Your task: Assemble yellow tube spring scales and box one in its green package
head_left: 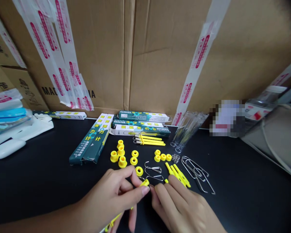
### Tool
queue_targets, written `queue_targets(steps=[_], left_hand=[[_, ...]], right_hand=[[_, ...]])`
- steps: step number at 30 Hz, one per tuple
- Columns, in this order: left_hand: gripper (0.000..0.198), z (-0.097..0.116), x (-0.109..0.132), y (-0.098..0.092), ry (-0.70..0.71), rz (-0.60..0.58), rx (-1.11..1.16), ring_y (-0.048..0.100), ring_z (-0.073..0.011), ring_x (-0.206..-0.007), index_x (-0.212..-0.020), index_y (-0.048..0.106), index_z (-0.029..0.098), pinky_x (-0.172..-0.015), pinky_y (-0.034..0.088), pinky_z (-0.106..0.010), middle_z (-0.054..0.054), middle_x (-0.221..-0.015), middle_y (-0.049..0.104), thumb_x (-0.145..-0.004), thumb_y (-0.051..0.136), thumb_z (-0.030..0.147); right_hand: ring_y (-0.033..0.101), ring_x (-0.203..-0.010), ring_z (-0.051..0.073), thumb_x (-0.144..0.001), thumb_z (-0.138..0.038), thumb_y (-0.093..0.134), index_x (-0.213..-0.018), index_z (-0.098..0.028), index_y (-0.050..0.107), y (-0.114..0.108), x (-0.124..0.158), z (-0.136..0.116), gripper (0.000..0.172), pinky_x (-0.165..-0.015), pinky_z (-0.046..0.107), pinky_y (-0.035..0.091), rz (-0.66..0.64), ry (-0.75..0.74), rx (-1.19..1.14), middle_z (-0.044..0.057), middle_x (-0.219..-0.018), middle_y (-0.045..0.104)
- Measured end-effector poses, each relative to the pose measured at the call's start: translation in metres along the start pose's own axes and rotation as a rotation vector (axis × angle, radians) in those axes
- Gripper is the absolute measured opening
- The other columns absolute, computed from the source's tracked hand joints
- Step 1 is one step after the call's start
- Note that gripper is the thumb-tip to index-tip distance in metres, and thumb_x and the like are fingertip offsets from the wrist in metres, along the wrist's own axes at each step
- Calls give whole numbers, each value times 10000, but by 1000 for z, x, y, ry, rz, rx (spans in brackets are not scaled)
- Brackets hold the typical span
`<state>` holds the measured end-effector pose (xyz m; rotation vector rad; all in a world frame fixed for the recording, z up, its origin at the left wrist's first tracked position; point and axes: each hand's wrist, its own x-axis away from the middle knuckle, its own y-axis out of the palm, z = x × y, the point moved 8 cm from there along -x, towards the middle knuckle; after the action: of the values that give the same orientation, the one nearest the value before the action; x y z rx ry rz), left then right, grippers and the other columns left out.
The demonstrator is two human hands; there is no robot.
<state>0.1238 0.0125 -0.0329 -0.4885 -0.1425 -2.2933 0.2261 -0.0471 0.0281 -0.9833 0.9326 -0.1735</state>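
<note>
Between the thumb and index finger of my left hand is a small yellow plastic piece. A long yellow strip shows below that palm; whether both are one part is hidden. My right hand is closed beside it, fingertips pinched close to the yellow piece, and what they grip is hidden. Just beyond the fingers lie bent wire hooks and a yellow washer-like ring. To the right are flat yellow plastic sticks and large wire hooks.
Yellow flanged caps, small yellow rings and small springs lie on the black table. Behind them are assembled yellow rods, printed boxes and clear tubes. A cardboard box walls the back. A bottle stands right.
</note>
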Motion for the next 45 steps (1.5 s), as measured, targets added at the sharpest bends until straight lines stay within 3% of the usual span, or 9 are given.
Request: queue_targets(steps=[12,28,37,45], left_hand=[[535,2,1,3,-26,-11,-26,351,-31,-203,-821,425,239,-214,267,-88,55,-489,669,-865,578,749],[512,-3,0,-1,-121,48,-127,390,-63,-204,-823,392,256,-189,259,-102,87,-431,605,-830,561,740],[502,-1,1,1,-71,83,-143,405,-79,-204,-810,412,257,-198,276,-119,74,-421,599,-836,563,735],[543,1,5,1,-144,89,-154,366,-53,-220,-813,389,259,-213,284,-106,88,-427,571,-778,552,776]], right_hand=[[486,-398,169,-1005,-29,494,-573,-201,559,-4,-1,-8,469,-373,367,274,87,-18,62,-21,-475,501],[530,-437,158,-1063,-53,409,-610,-194,572,5,0,-1,502,-394,342,326,37,55,0,-16,-513,532],[571,-473,174,-1061,-23,365,-650,-187,605,2,1,-2,503,-423,340,390,-35,31,-38,0,-560,580],[547,-448,166,-1058,-39,402,-622,-190,590,2,1,-3,498,-406,341,368,-4,38,-36,-2,-539,557]])
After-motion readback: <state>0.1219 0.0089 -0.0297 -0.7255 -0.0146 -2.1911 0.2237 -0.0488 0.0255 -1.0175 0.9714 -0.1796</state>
